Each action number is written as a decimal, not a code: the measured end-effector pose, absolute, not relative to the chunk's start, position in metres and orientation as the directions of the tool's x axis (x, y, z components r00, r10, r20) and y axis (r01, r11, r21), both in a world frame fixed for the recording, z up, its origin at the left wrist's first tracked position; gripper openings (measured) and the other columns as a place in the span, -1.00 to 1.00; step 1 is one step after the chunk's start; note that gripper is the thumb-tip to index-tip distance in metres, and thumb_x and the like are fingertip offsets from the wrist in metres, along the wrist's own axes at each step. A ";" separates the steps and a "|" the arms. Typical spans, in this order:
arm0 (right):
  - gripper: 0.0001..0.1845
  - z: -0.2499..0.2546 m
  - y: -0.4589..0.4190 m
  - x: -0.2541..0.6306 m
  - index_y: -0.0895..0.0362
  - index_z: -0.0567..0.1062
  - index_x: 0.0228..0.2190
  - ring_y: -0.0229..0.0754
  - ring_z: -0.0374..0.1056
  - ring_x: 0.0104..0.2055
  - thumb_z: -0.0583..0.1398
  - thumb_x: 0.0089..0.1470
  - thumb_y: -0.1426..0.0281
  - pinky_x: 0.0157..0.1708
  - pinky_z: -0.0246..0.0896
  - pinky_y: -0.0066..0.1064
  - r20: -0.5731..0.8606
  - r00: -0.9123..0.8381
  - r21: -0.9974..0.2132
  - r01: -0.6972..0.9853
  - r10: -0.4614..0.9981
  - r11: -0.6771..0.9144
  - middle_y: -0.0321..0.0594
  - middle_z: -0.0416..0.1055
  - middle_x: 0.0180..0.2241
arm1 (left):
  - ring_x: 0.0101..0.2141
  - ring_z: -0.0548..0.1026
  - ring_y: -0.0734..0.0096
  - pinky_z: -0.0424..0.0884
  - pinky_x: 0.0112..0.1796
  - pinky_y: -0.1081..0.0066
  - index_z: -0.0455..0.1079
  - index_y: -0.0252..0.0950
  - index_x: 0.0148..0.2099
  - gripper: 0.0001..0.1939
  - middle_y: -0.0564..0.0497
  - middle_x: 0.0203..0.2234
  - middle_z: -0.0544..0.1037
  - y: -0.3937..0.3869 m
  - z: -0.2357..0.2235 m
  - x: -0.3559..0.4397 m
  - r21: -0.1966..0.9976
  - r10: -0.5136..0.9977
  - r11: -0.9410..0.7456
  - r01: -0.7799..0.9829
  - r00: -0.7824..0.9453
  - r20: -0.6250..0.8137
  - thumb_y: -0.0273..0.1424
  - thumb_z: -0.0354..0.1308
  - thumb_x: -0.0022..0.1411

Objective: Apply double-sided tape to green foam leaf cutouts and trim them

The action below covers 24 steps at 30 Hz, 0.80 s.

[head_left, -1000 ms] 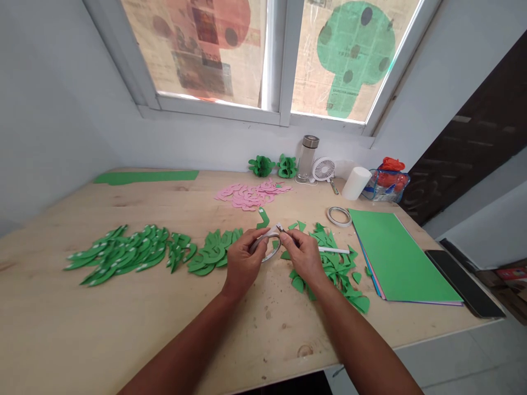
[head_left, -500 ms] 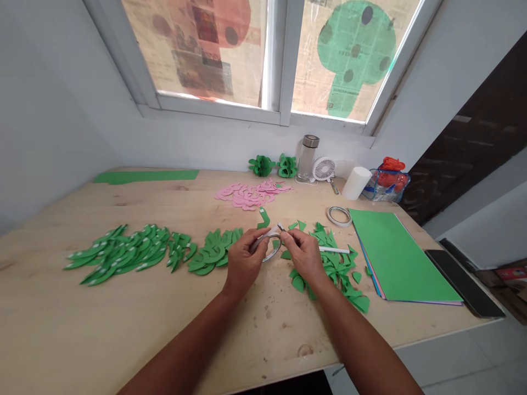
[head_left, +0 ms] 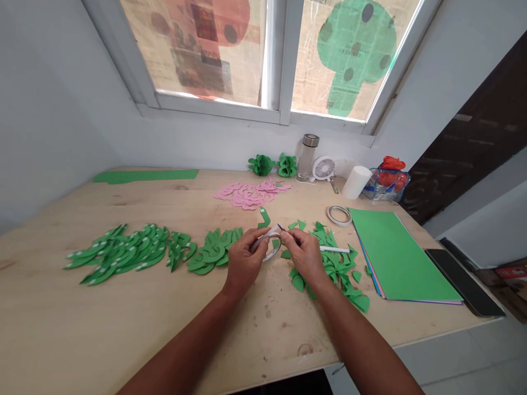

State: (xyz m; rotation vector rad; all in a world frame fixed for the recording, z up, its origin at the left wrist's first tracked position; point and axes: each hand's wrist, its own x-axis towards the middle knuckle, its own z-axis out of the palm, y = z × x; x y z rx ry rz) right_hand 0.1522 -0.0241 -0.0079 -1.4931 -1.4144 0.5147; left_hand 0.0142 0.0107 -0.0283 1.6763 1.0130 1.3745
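My left hand (head_left: 247, 257) is closed on a roll of double-sided tape (head_left: 272, 253), its ring tilted between my hands. A short white end of tape rises from the top of the roll. My right hand (head_left: 303, 253) pinches a small dark-tipped tool (head_left: 281, 227) against that tape end. Most of the tool is hidden by my fingers. Just beyond the hands lies a bent green paper piece (head_left: 264, 218) with a white patch at one end. A white stick (head_left: 335, 249) shows beside my right hand, over green paper scraps (head_left: 340, 274).
To the left lie curved green cutouts (head_left: 216, 251) and green pieces with white patches (head_left: 123, 252). Pink cutouts (head_left: 251, 193) are farther back. A second tape roll (head_left: 339, 215), stacked coloured sheets (head_left: 405, 255) and a black phone-like slab (head_left: 463, 282) lie right. A glass bottle (head_left: 307, 159) stands behind.
The dark tip in my right hand and the white tape end have shifted slightly against each other. Both hands stay nearly in place.
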 end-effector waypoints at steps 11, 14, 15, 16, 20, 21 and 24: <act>-0.62 -0.010 -0.025 0.152 0.16 0.41 -0.57 -0.33 0.05 -0.57 0.06 0.07 0.15 -0.53 -0.05 -0.51 0.312 0.251 -0.834 0.535 0.916 0.137 -0.38 0.12 -0.65 | -0.58 0.35 0.54 0.25 -0.55 0.53 0.48 -0.28 -0.18 -0.77 0.08 -0.56 0.43 0.010 -0.027 0.014 0.896 0.904 -0.424 0.134 0.123 0.409 -0.38 0.10 0.10; -0.61 -0.010 -0.025 0.152 0.16 0.40 -0.59 -0.33 0.05 -0.57 0.06 0.07 0.14 -0.53 -0.05 -0.51 0.322 0.261 -0.831 0.538 0.910 0.140 -0.38 0.12 -0.66 | -0.57 0.35 0.54 0.25 -0.55 0.54 0.48 -0.27 -0.18 -0.77 0.07 -0.56 0.43 0.010 -0.028 0.014 0.895 0.904 -0.424 0.140 0.126 0.408 -0.38 0.11 0.11; -0.61 -0.010 -0.025 0.153 0.16 0.40 -0.59 -0.33 0.05 -0.58 0.06 0.07 0.14 -0.54 -0.05 -0.51 0.324 0.270 -0.832 0.538 0.907 0.136 -0.39 0.11 -0.66 | -0.57 0.35 0.54 0.25 -0.55 0.54 0.48 -0.27 -0.17 -0.77 0.08 -0.56 0.43 0.011 -0.028 0.014 0.895 0.904 -0.423 0.142 0.127 0.407 -0.39 0.10 0.11; -0.60 -0.009 -0.025 0.153 0.16 0.40 -0.59 -0.33 0.04 -0.58 0.05 0.07 0.14 -0.54 -0.06 -0.51 0.326 0.284 -0.833 0.537 0.902 0.132 -0.39 0.10 -0.67 | -0.56 0.35 0.54 0.25 -0.55 0.54 0.48 -0.27 -0.17 -0.77 0.08 -0.56 0.43 0.011 -0.028 0.013 0.894 0.905 -0.423 0.145 0.127 0.407 -0.39 0.10 0.11; -0.62 -0.007 -0.025 0.154 0.16 0.42 -0.56 -0.33 0.03 -0.59 0.08 0.04 0.12 -0.56 -0.09 -0.51 0.327 0.323 -0.839 0.532 0.888 0.115 -0.40 0.09 -0.68 | -0.56 0.35 0.53 0.25 -0.55 0.54 0.48 -0.27 -0.17 -0.77 0.08 -0.57 0.42 0.011 -0.029 0.014 0.894 0.905 -0.424 0.148 0.120 0.409 -0.39 0.10 0.11; -0.63 -0.007 -0.024 0.154 0.16 0.42 -0.55 -0.33 0.03 -0.59 0.09 0.03 0.13 -0.56 -0.09 -0.51 0.323 0.320 -0.840 0.530 0.891 0.114 -0.40 0.10 -0.67 | -0.56 0.35 0.53 0.25 -0.55 0.54 0.48 -0.28 -0.17 -0.77 0.08 -0.57 0.42 0.011 -0.029 0.014 0.895 0.905 -0.422 0.145 0.117 0.408 -0.39 0.10 0.11; -0.65 -0.007 -0.024 0.153 0.16 0.44 -0.52 -0.34 0.03 -0.58 0.10 0.02 0.13 -0.56 -0.08 -0.52 0.307 0.302 -0.847 0.520 0.903 0.114 -0.40 0.13 -0.65 | -0.57 0.34 0.54 0.24 -0.56 0.54 0.48 -0.28 -0.18 -0.77 0.08 -0.58 0.41 0.011 -0.029 0.014 0.900 0.908 -0.416 0.130 0.112 0.404 -0.38 0.10 0.10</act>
